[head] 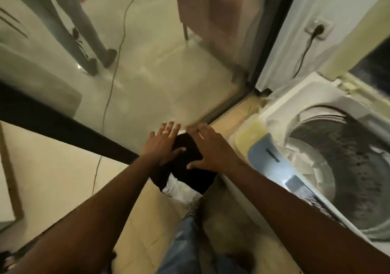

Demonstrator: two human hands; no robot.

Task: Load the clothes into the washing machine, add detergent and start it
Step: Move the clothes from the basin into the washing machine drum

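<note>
A black garment [190, 164] lies on a pile of clothes on the tiled floor, with a white garment [179, 189] under it. My left hand [162, 145] reaches down onto its left side with straight, spread fingers. My right hand [211, 147] lies over its right side, fingers spread, thumb on the cloth. Neither hand plainly grips it. To the right stands the top-loading washing machine [280, 109], lid up, its drum [346, 168] open; the drum looks dark inside and I cannot tell whether it holds clothes.
A glass door [147, 52] with a dark frame [272, 47] stands ahead, and another person's legs [84, 30] show in or behind it. A plug and socket [317, 29] are on the wall above the machine. A thin cable [115, 73] runs across the floor. My own jeans leg [185, 244] is below.
</note>
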